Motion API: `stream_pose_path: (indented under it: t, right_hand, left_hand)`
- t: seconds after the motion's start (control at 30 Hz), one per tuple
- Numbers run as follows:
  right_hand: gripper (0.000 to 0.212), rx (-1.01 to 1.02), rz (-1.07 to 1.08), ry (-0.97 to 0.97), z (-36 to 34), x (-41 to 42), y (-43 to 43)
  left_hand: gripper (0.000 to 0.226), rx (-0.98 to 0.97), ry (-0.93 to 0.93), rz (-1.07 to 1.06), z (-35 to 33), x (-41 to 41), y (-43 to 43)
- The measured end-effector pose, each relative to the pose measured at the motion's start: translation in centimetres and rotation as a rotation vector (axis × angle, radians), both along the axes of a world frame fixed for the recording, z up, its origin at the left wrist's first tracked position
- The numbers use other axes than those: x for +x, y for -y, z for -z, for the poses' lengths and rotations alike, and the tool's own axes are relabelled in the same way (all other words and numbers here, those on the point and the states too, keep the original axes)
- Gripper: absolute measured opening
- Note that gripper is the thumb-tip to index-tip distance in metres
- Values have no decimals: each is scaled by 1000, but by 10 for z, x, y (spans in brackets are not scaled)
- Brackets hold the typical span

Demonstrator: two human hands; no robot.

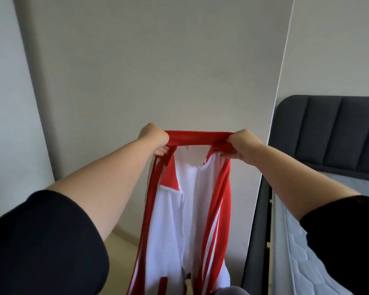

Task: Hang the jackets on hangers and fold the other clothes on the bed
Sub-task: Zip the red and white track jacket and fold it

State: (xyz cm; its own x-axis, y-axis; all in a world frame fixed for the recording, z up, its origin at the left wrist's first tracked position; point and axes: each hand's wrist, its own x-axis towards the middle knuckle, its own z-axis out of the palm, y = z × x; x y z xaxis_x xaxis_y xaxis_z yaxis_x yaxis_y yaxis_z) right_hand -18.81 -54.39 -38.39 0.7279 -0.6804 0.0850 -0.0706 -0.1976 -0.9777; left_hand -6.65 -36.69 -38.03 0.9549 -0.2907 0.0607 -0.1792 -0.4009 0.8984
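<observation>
A red and white jacket [188,205] hangs in the air in front of me, held up by its red collar, which is stretched taut between both hands. My left hand [155,138] grips the collar's left end with curled fingers. My right hand [242,143] grips the right end the same way. The white inner lining faces me, and red sleeves with white stripes hang down both sides. Its lower part runs out of the frame at the bottom. No hanger is in view.
A bed with a dark padded headboard [332,133] and a bare quilted mattress [303,241] stands on my right. A plain grey wall [158,60] is straight ahead, with a strip of pale floor [119,243] at its foot.
</observation>
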Motion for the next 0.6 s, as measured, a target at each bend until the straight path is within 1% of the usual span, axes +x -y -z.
stream_pose_path:
  t: [0.07, 0.1, 0.13, 0.17, 0.23, 0.27, 0.3, 0.37, 0.43, 0.5, 0.6]
  right_hand:
    - [13, -17, -151, 53, 3, -4, 3]
    - [16, -69, -195, 51, 6, -6, 4]
    - [22, -162, -198, 33, 9, -7, 6]
    - [27, -290, -154, 3, 11, -7, 7]
    - [27, -524, 6, -25, 13, -7, 8]
    - [24, -580, 90, -8, 13, -8, 9]
    - [20, -595, 160, 31, 12, -10, 10]
    - [13, -595, 303, 104, 8, -14, 15]
    - [18, -662, 460, 113, 0, -20, 16]
    - [15, -724, 595, 109, -11, -30, 16]
    - [15, -766, 728, 126, -34, -52, 22]
  left_hand:
    - [29, -76, -16, 9, -1, 8, -1]
    - [26, -111, -4, 28, 0, 11, -1]
    - [22, -109, 46, 54, 1, 11, -1]
    - [19, -58, 118, 88, 2, 11, -1]
    - [14, 130, 274, 126, 5, 8, 1]
    - [13, 204, 345, 116, 6, 6, 3]
    - [12, 237, 404, 99, 8, 4, 6]
    - [4, 185, 481, 62, 6, -2, 12]
    - [10, 99, 536, 20, -1, -11, 21]
    - [17, 64, 595, -44, -15, -22, 35]
    - [18, 27, 704, -133, -45, -44, 62]
